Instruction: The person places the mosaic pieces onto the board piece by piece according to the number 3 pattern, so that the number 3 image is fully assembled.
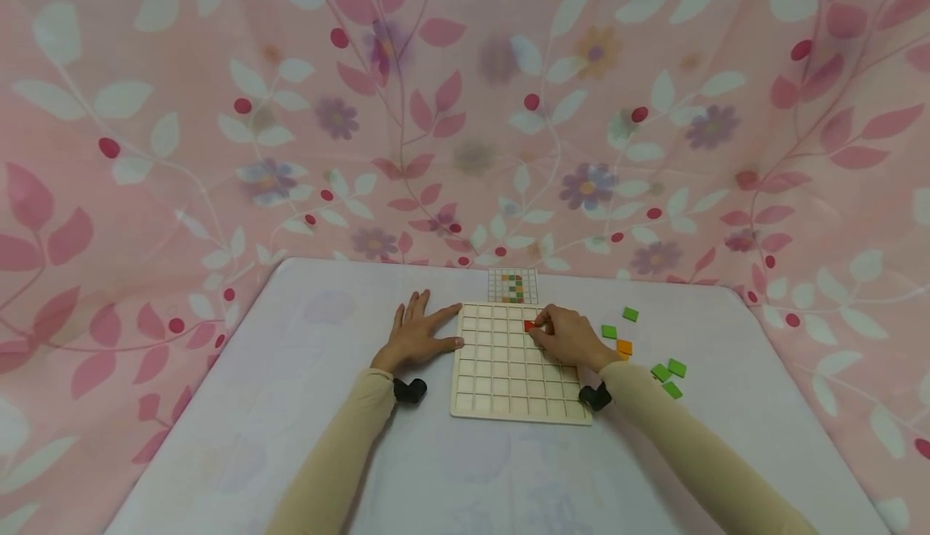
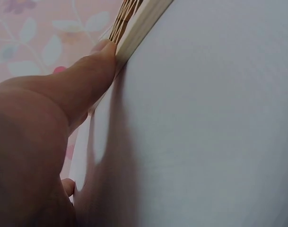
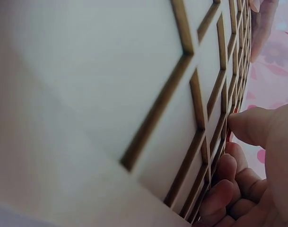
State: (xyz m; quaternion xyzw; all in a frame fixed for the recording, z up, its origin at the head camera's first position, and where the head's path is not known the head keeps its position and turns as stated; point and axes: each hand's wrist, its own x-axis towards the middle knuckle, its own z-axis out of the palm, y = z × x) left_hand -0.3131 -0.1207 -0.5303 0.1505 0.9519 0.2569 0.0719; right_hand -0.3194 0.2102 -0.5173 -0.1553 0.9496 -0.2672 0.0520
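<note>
A pale gridded wooden board (image 1: pixel 501 369) lies flat on the table. My right hand (image 1: pixel 570 337) is over its upper right part and pinches a small red square tile (image 1: pixel 529 326) between thumb and fingers at a grid cell. From the right wrist, the tile (image 3: pixel 230 135) shows only as a thin red edge by the thumb (image 3: pixel 255 125). With fingers spread, my left hand (image 1: pixel 416 339) rests beside the board, thumb and forefinger touching its left edge. The left wrist view has the thumb (image 2: pixel 84 78) against the board's side (image 2: pixel 139 35).
Behind the board lies a small gridded card (image 1: pixel 495 286) printed with coloured squares. Loose green tiles (image 1: pixel 661 372) and an orange tile (image 1: pixel 624 347) are scattered right of the board, near the right forearm. A flowered pink cloth (image 1: pixel 472 131) hangs behind the white-covered table (image 1: pixel 291 341).
</note>
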